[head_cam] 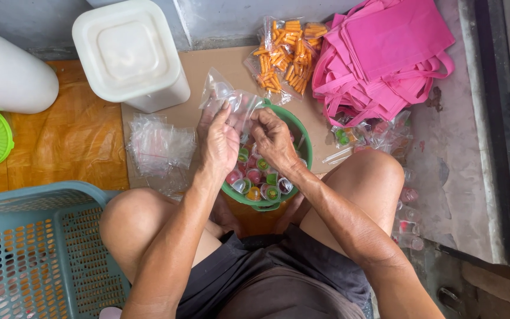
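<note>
While I sit with knees apart at the centre of the frame, both my hands work above the green bowl (300, 137), which rests on the floor between my legs. My left hand (219, 142) is closed on the edge of a small clear plastic bag (226, 97), fingers pinching its film from the left. My right hand (273, 139) grips the same bag from the right, fingertips curled into its mouth. The bag hangs just above the bowl's upper rim. Inside the bowl lie small jelly cups (261, 177) in red, green and orange. A pile of clear bags (159, 145) lies left of centre on cardboard. Packets of orange snack sticks (284, 56) sit at upper centre, pink cloth bags (385, 53) at upper right, a white lidded tub (130, 53) at upper left, and a teal basket (30, 254) at lower left.
</note>
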